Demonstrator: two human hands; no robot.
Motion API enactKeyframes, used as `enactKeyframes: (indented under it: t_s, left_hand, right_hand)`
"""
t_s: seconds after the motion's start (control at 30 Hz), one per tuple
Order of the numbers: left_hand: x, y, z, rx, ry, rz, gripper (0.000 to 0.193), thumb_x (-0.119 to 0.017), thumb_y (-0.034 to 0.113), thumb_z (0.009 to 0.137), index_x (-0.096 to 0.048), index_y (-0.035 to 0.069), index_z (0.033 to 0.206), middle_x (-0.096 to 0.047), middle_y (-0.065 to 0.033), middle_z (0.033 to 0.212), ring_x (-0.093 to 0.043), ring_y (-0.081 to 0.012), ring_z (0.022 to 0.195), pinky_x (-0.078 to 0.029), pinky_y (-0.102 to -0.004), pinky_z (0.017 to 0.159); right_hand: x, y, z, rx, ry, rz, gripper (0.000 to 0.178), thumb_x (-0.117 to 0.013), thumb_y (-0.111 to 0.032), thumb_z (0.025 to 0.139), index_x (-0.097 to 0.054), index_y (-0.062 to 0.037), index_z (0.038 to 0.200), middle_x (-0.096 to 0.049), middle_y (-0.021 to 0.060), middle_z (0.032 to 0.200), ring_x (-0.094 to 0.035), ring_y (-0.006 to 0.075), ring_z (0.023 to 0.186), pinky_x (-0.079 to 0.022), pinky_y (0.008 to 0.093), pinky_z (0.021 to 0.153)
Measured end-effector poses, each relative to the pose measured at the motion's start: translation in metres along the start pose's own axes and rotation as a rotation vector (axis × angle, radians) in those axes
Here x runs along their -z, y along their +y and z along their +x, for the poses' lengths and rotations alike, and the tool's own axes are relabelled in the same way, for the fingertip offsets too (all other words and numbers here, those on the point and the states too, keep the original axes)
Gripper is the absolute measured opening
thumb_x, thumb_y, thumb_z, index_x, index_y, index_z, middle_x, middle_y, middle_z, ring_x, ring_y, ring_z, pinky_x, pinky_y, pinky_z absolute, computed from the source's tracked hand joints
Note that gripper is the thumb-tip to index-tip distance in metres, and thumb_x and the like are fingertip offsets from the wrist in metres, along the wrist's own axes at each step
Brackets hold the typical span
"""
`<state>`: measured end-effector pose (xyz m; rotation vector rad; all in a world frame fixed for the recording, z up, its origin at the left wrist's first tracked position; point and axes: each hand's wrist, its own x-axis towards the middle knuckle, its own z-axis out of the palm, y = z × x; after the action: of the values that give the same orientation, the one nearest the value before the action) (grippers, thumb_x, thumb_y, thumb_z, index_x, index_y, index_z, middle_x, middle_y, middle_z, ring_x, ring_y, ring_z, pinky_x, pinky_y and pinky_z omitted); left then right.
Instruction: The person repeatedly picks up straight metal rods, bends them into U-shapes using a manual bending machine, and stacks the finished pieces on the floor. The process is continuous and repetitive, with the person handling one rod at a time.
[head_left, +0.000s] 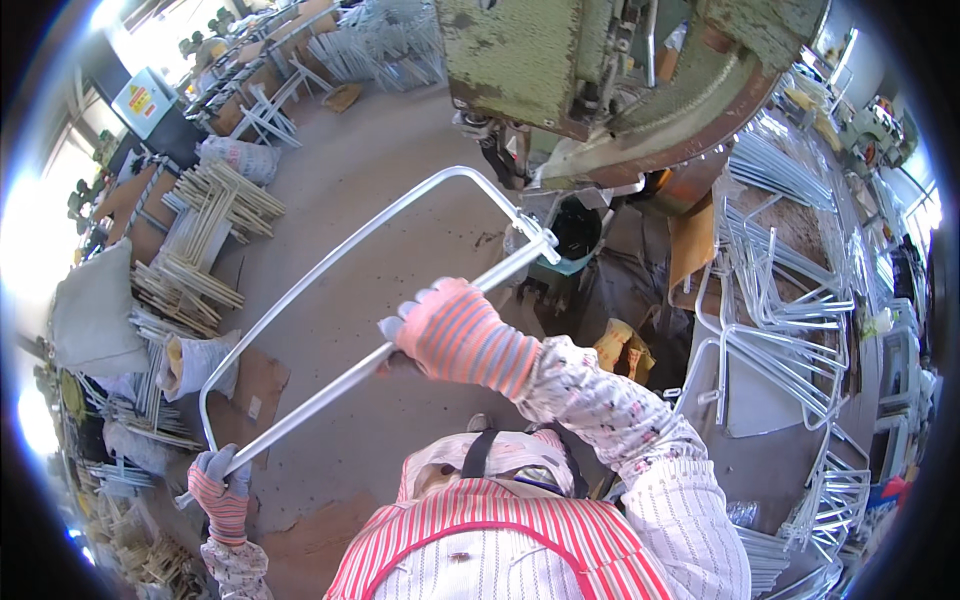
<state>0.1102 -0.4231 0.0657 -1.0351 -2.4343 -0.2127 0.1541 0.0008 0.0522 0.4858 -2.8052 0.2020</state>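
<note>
A long bent metal tube frame (320, 262) spans the space before me, made of a straight bar and a U-shaped tube that meet at both ends. My right hand (462, 335), in a striped orange and grey glove, is closed around the middle of the straight bar. Near the frame's lower left end my left hand (220, 492), gloved alike, grips the bar beside the U-tube. The frame's far right corner, with a small bracket, hangs close to a green machine (520, 70). Under that machine is a dark bucket (575, 235).
Bent metal tubes (775, 340) are heaped on a stand at the right. On the left lie bundles of straight tubes (190, 270), a white sack (95, 310) and a smaller sack (195, 365). Cardboard (255, 385) lies on the floor. A grey box (145, 102) stands far left.
</note>
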Motion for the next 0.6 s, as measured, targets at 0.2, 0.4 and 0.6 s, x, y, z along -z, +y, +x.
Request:
enactKeyframes:
  t_s: [0.2,0.4,0.6]
  left_hand:
    - [-0.015,-0.011,0.019,0.004,0.048,0.024,0.025,-0.075,0.018,0.072,-0.066,0.011,0.094,-0.060,-0.0072,0.078,-0.057,-0.0297,0.071,-0.045,-0.0397,0.065]
    - [-0.015,-0.023,0.040,0.038,-0.025,-0.095,0.028,-0.077,0.016,0.067,-0.066,0.010,0.092,-0.059,-0.0065,0.071,-0.057,-0.0279,0.066,-0.044,-0.0386,0.060]
    - [-0.052,-0.197,-0.065,0.462,0.212,0.348,0.045,-0.064,0.039,0.083,-0.059,0.004,0.110,-0.061,-0.0146,0.092,-0.057,-0.0344,0.087,-0.046,-0.0405,0.085]
  right_hand:
    - [-0.004,0.020,0.037,0.005,-0.068,0.057,0.021,-0.063,-0.035,0.079,-0.064,-0.0137,0.080,-0.065,0.0053,0.072,-0.066,0.0243,0.076,-0.048,0.0373,0.065]
    - [-0.006,0.027,0.046,-0.076,-0.137,0.201,0.037,-0.060,-0.049,0.083,-0.065,-0.0127,0.083,-0.064,0.0088,0.068,-0.066,0.0288,0.072,-0.050,0.0391,0.061]
    - [-0.021,0.022,0.055,-0.138,-0.081,0.201,0.043,-0.058,-0.055,0.083,-0.067,-0.0132,0.082,-0.065,0.0089,0.068,-0.066,0.0298,0.070,-0.050,0.0400,0.060]
